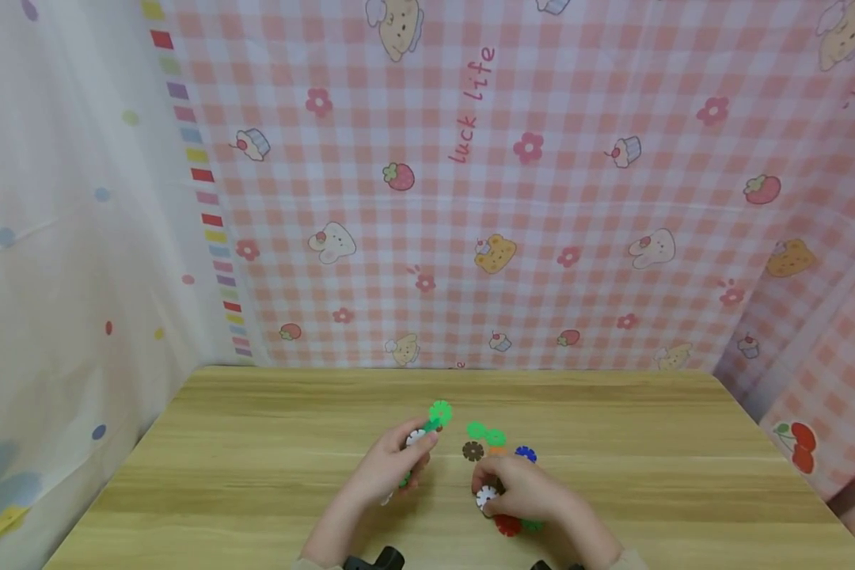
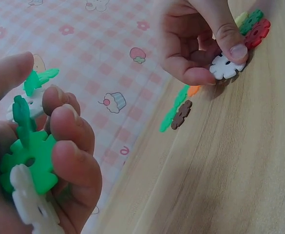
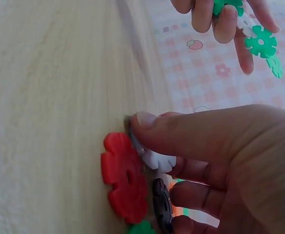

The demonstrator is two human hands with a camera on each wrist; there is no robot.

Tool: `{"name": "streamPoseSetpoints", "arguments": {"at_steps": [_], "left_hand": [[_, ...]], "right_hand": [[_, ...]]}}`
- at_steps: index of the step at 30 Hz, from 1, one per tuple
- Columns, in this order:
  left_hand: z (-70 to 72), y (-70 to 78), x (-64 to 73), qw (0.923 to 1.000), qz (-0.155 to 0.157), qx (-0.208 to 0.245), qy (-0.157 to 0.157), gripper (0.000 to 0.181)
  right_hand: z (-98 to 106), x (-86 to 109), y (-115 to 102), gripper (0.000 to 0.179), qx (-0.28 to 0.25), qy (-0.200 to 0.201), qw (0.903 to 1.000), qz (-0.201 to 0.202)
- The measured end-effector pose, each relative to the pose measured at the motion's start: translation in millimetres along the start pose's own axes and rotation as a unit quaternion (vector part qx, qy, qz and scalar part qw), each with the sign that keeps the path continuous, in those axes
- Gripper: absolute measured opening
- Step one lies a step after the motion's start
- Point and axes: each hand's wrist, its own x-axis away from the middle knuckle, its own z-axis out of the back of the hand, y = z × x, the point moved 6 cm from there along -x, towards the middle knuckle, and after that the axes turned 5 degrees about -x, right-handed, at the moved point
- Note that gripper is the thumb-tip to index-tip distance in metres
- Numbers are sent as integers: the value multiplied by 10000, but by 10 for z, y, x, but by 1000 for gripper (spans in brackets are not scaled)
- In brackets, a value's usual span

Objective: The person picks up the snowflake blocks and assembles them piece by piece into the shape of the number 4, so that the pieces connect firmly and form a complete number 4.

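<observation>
My left hand [image 1: 392,467] is raised over the table and grips a chain of interlocked plastic snowflake discs, green and white in turn. A bright green disc [image 1: 440,412] sticks out at its far end, and a white disc [image 2: 32,204] shows at the near end in the left wrist view. My fingers hide part of the chain. To the right, my right hand [image 1: 520,487] pinches a single white snowflake disc [image 1: 486,497] between thumb and fingers, low over the tabletop. Beside this hand lie a red disc [image 1: 508,526] and a green disc [image 1: 533,526].
Beyond the right hand lie a brown disc [image 1: 473,451], light green discs [image 1: 495,437], a partly hidden orange disc [image 1: 497,452] and a blue disc [image 1: 526,454]. The wooden table [image 1: 256,443] ends at a pink checked curtain [image 1: 435,309].
</observation>
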Motion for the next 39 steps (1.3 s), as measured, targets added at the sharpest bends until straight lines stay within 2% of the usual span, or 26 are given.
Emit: {"name": "streamPoseSetpoints", "arguments": {"at_steps": [3,12,15,18,20,22,25,28,29,31,34,39], "left_hand": [[3,-6,-11,10000,-6,5,-16,43],[14,-32,-16,10000,-77,38,-42,42],[13,-56,-6,9999,-72,50,-67,42],[9,-75,-3,9999,-74,-2,-71,45],[5,-84,1,9999,-81,-10,-75,46],[1,-90,7,9999,-90,-38,-64,45],[-8,-86,14,9998,-137,-115,-74,42],[-18,-66,14,9996,-206,-178,-98,39],[-20,-57,12,9995,-229,-194,-101,39],[-21,-37,8,9994,-265,-210,-98,38],[-15,-8,4,9994,-267,-202,-84,38],[-25,13,6,9995,-244,-138,-172,39]], "right_hand": [[-6,-9,2,24,-136,-48,9998,-99],[72,-24,-39,16,-528,146,9985,54],[183,-38,-46,17,-748,375,9965,73],[347,-73,-47,19,-1241,853,9886,45],[455,-113,-51,19,-1741,1304,9761,19],[541,-154,-63,21,-2310,1760,9569,-61],[605,-217,-74,24,-3217,2326,9174,-296],[615,-258,-88,26,-4003,2703,8743,-484],[611,-267,-94,25,-4195,2778,8628,-491],[592,-287,-104,23,-4501,2821,8460,-455],[546,-315,-121,21,-4769,2710,8355,-336],[458,-349,-128,22,-4931,2509,8327,-237]]}}
